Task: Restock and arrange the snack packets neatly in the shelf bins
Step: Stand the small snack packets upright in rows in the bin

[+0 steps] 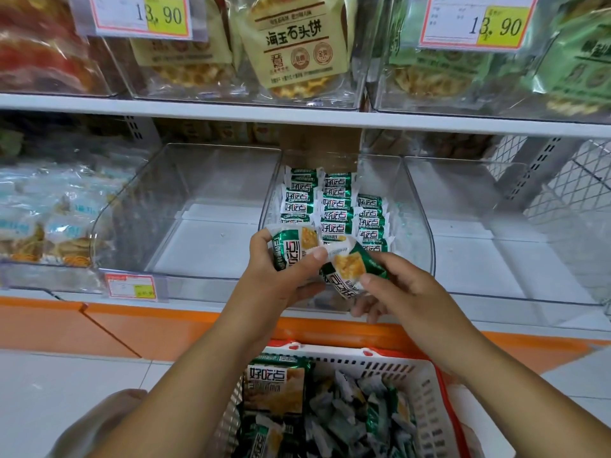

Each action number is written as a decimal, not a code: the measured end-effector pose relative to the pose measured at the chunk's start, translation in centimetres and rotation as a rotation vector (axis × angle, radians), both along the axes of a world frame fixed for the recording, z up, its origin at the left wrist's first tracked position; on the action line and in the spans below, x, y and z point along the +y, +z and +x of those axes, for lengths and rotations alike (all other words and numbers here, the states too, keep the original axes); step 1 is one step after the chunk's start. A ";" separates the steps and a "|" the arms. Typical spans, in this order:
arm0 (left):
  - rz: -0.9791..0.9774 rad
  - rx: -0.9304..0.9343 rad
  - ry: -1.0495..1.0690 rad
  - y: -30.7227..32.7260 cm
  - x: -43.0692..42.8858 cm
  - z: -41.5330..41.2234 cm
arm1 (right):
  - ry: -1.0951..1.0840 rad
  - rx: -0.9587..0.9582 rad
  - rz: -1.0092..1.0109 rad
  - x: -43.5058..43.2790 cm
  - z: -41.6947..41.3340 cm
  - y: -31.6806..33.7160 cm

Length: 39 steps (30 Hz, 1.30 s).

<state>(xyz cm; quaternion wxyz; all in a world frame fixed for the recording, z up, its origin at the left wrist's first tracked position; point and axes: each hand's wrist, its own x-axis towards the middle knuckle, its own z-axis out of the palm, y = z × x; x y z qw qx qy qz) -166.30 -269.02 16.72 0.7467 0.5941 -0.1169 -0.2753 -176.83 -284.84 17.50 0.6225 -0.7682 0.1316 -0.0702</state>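
Shelf bin (415, 200) beyond hands | left hand (277, 271) grips snack packet (291, 247), right hand (403, 287) pinches second packet (347, 271) | likely light, slippery, crushable: hold edges.

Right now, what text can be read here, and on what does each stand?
"13.90": left upper price tag.
"13.90": right upper price tag.
"海玉石头饼": beige waffle packet.
"好吃点": green packets in the middle bin, large pack in the basket.
Too small to read: lower price tag, fine print.
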 end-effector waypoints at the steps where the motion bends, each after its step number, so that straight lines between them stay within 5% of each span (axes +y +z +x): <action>1: -0.009 -0.008 -0.012 -0.1 -0.1 -0.1 | 0.006 0.016 0.048 0.1 0.1 0.0; 5: -0.038 -0.005 -0.018 -0.4 -0.6 -0.5 | 0.042 0.065 0.100 0.5 0.2 0.1; 16: 0.097 -0.092 -0.015 -0.4 -0.3 -0.3 | -0.003 0.102 -0.164 -0.3 0.5 -0.2; 29: -0.025 0.005 0.051 -0.1 -1.7 -0.6 | -0.212 -0.014 0.333 0.8 1.3 -1.9; 39: 0.192 -0.185 0.027 0.4 -2.0 1.3 | -0.164 0.027 0.019 -1.5 2.6 0.0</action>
